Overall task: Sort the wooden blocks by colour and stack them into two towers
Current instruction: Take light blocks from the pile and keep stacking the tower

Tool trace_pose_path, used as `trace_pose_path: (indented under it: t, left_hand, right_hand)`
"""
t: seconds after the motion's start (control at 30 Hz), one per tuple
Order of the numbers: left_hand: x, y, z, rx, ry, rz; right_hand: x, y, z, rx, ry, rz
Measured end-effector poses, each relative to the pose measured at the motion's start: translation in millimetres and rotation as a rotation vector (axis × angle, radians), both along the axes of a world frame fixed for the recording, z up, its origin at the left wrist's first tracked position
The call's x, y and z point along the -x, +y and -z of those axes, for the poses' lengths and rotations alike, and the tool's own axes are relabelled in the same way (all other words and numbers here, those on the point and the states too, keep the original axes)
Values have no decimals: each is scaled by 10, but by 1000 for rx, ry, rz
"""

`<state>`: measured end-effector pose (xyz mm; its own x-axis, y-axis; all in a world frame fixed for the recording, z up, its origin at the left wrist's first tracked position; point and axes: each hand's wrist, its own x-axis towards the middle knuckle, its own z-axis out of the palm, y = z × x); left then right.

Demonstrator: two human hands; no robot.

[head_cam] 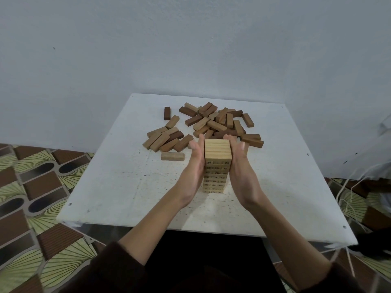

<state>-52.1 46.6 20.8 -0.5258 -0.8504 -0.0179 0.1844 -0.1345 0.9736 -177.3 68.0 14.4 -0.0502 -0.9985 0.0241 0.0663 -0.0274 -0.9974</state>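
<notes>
Pale tower point(217, 149) is squared between flat, straight-fingered left hand point(195, 163) and right hand point(240, 166); dark blocks point(193, 120) behind it are judged next for stacking.

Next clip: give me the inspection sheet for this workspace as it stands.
Surface: white table, speckled with small marks, screw heads near its edges.
Job's things: one tower of light blocks, numbers printed on its side; pile of loose blocks in mixed browns behind it; no second tower.
Clutter: nothing seen.
Grips: left hand and right hand, fingers straight, flat against the tower's sides.
Cables: thin white cords off the table's right edge.
Surroundings: pale wall; patterned floor tiles.
</notes>
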Motion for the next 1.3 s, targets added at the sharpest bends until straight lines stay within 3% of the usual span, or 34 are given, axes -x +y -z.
trace_pose_path:
  t: [0.1, 0.27, 0.37, 0.5, 0.6, 0.7, 0.83, 1.3]
  left_hand:
    - [-3, 33, 12, 26, -96, 24]
    - [0, 52, -8, -33, -71, -1]
    - [-20, 38, -5, -14, -151, -91]
    - [-196, -113, 142, 1, -52, -205]
    - [-364, -209, 302, 37, -266, -260]
    - [-411, -218, 475, 127, -517, -46]
    - [-335, -234, 614, 208, -628, 66]
    - [-175, -311, 610, 328, -621, 39]
  right_hand:
    - [2, 0, 46, -15, 41, -50]
    - [7, 8, 40, -26, 63, -58]
    - [30, 28, -13, -21, 43, -7]
    - [292, 39, 0, -22, 185, 98]
    - [544, 32, 174, -113, 430, 73]
    - [630, 50, 348, -229, 598, -104]
    - [562, 11, 448, -210, 748, -216]
    - [337, -135, 423, -131, 730, -213]
